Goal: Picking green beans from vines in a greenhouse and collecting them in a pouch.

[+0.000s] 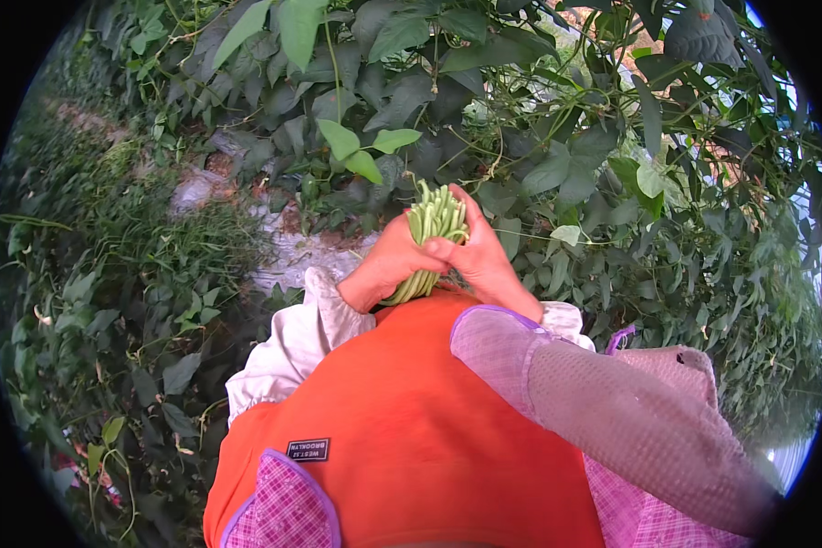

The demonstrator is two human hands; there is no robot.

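Observation:
A thick bundle of green yardlong beans (436,214) stands before my orange top, its cut-looking ends pointing up and away from me. Around its left side wraps my left hand (392,252). My right hand (485,248) clasps the bundle from the right, with fingers behind it and the thumb across the front, close to the left hand. The lower lengths of the beans (412,288) hang below the hands towards my belly, where their ends are hidden. Both hands are bare, with pale sleeves at the wrists.
Dense climbing bean vines (411,89) rise in front and along the right. Grass (198,246) and low leaves cover the left side, beside a strip of plastic ground film (301,257). A mesh-like fabric piece (609,390) with purple trim lies across my right side.

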